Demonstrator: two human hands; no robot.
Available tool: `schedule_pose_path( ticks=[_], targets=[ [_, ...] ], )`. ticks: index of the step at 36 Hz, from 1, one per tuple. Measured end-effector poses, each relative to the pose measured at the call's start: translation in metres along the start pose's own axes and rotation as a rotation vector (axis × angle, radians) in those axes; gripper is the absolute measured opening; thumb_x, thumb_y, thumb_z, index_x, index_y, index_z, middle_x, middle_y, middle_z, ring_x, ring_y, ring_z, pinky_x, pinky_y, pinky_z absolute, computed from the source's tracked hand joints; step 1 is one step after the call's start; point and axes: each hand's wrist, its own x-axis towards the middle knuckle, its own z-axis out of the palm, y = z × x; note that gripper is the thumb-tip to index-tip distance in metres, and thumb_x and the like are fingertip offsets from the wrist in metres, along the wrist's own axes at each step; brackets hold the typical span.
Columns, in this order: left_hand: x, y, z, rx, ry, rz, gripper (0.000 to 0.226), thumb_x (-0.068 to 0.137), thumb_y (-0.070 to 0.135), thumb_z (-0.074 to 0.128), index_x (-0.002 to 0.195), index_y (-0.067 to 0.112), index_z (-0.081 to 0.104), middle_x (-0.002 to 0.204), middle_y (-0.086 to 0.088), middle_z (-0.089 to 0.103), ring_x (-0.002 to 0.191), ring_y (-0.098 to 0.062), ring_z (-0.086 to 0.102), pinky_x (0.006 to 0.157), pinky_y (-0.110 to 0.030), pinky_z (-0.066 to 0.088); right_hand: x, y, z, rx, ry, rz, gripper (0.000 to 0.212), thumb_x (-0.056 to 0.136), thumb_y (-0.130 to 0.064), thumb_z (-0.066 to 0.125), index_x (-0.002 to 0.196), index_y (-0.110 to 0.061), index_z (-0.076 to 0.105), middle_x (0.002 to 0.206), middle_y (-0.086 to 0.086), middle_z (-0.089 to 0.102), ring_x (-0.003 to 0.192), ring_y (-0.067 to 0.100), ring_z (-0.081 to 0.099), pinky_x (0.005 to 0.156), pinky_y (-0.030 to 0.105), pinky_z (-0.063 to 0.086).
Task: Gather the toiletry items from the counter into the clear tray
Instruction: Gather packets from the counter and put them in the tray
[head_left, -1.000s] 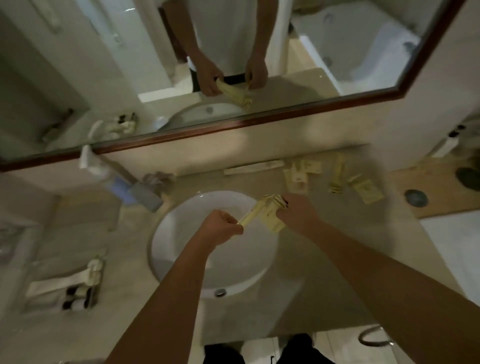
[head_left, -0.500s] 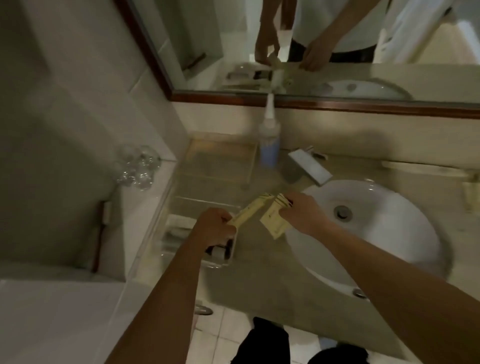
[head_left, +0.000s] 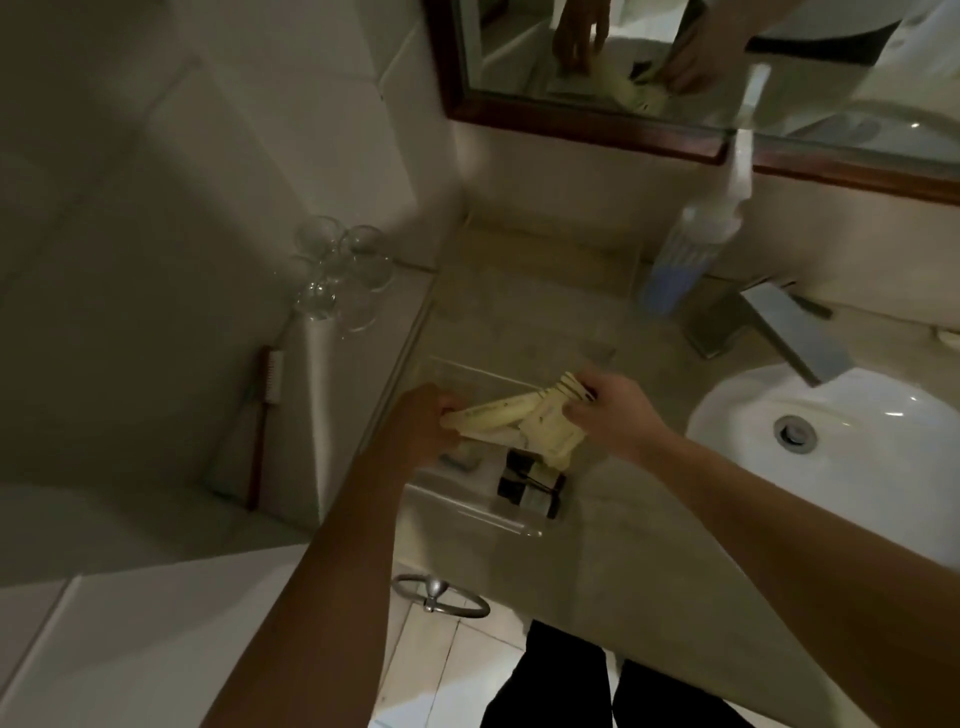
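Note:
A clear tray (head_left: 524, 530) sits on the beige counter left of the sink, hard to make out except for its edges. Inside it stand small dark bottles (head_left: 530, 486) and a small pale item (head_left: 460, 457). My left hand (head_left: 423, 428) grips one end of long pale yellow toiletry packets (head_left: 501, 415), held just above the tray. My right hand (head_left: 610, 415) grips flat yellow packets (head_left: 553, 431) beside them, fanned out over the dark bottles. Both hands hover over the tray's near half.
A white sink basin (head_left: 831, 467) with a metal faucet (head_left: 769, 327) lies to the right. A blue-bottomed spray bottle (head_left: 685, 249) stands behind the tray. Several glasses (head_left: 340, 275) sit on a ledge at the left. A towel ring (head_left: 441, 597) hangs below the counter edge.
Both hands have carried the yellow packets leftward from over the sink to above the clear tray. My view has swung left with them.

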Motion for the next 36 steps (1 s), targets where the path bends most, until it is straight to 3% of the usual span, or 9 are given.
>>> schedule_pose_path(
  ticks=[6, 11, 14, 19, 23, 28, 30, 36],
  targets=[
    [0.015, -0.010, -0.003, 0.175, 0.058, 0.122, 0.048, 0.075, 0.014, 0.075, 0.122, 0.015, 0.065, 0.118, -0.009, 0.061, 0.112, -0.029, 0.055, 0.092, -0.035, 0.045, 0.010, -0.003, 0.010, 0.018, -0.012, 0.023, 0.011, 0.083, -0.017, 0.061, 0.093, -0.013, 0.065, 0.083, 0.004, 0.065, 0.075, 0.019, 0.060, 0.064, 0.034, 0.048],
    [0.020, -0.006, -0.005, 0.391, 0.187, 0.231, 0.047, 0.075, 0.011, 0.066, 0.119, 0.025, 0.066, 0.115, -0.005, 0.064, 0.107, -0.033, 0.057, 0.085, -0.039, 0.048, 0.017, -0.004, 0.013, 0.014, -0.024, 0.007, 0.011, 0.083, -0.015, 0.061, 0.093, -0.012, 0.064, 0.087, 0.006, 0.066, 0.079, 0.021, 0.063, 0.066, 0.036, 0.050],
    [0.024, -0.011, -0.004, 0.408, 0.248, 0.271, 0.048, 0.067, 0.004, 0.067, 0.109, 0.025, 0.072, 0.106, -0.007, 0.068, 0.096, -0.037, 0.061, 0.077, -0.042, 0.053, 0.021, -0.005, 0.014, 0.026, -0.026, -0.005, 0.013, 0.084, -0.014, 0.062, 0.097, -0.018, 0.062, 0.089, -0.001, 0.064, 0.076, 0.014, 0.060, 0.058, 0.027, 0.046],
    [0.031, -0.018, 0.002, 0.311, 0.381, 0.239, 0.043, 0.065, -0.003, 0.062, 0.099, 0.021, 0.074, 0.111, -0.001, 0.069, 0.100, -0.032, 0.059, 0.079, -0.042, 0.051, 0.025, -0.006, 0.019, 0.054, -0.028, 0.018, 0.045, 0.084, -0.015, 0.065, 0.128, -0.021, 0.056, 0.108, -0.005, 0.058, 0.095, 0.010, 0.055, 0.077, 0.021, 0.040],
    [0.030, -0.015, 0.008, 0.297, 0.380, 0.192, 0.041, 0.067, 0.000, 0.065, 0.100, 0.022, 0.073, 0.118, 0.001, 0.067, 0.104, -0.030, 0.059, 0.081, -0.037, 0.046, 0.023, -0.008, 0.023, 0.116, -0.026, 0.021, 0.053, 0.083, -0.008, 0.064, 0.132, -0.026, 0.053, 0.110, -0.007, 0.054, 0.100, 0.010, 0.055, 0.082, 0.023, 0.045],
    [0.025, -0.018, 0.010, 0.145, 0.362, 0.168, 0.033, 0.076, -0.001, 0.063, 0.104, 0.016, 0.072, 0.119, -0.005, 0.064, 0.110, -0.028, 0.056, 0.094, -0.032, 0.042, 0.021, -0.016, 0.030, 0.178, -0.064, 0.055, 0.062, 0.079, -0.004, 0.066, 0.133, -0.029, 0.051, 0.121, -0.003, 0.053, 0.111, 0.017, 0.055, 0.087, 0.040, 0.057],
    [0.019, -0.021, 0.007, 0.130, 0.379, 0.160, 0.031, 0.078, 0.001, 0.063, 0.104, 0.016, 0.072, 0.120, -0.005, 0.063, 0.111, -0.028, 0.055, 0.096, -0.031, 0.040, 0.022, -0.023, 0.038, 0.136, -0.070, 0.021, 0.059, 0.077, -0.005, 0.068, 0.131, -0.028, 0.054, 0.125, -0.001, 0.056, 0.111, 0.017, 0.055, 0.089, 0.037, 0.055],
    [-0.002, -0.031, -0.003, 0.158, 0.377, 0.085, 0.028, 0.080, 0.010, 0.065, 0.105, 0.022, 0.068, 0.118, 0.000, 0.061, 0.108, -0.026, 0.053, 0.090, -0.035, 0.042, 0.022, -0.044, 0.077, 0.014, -0.096, -0.024, 0.038, 0.080, -0.016, 0.071, 0.116, -0.022, 0.065, 0.103, -0.003, 0.060, 0.093, 0.016, 0.061, 0.059, 0.018, 0.041]
  ],
)
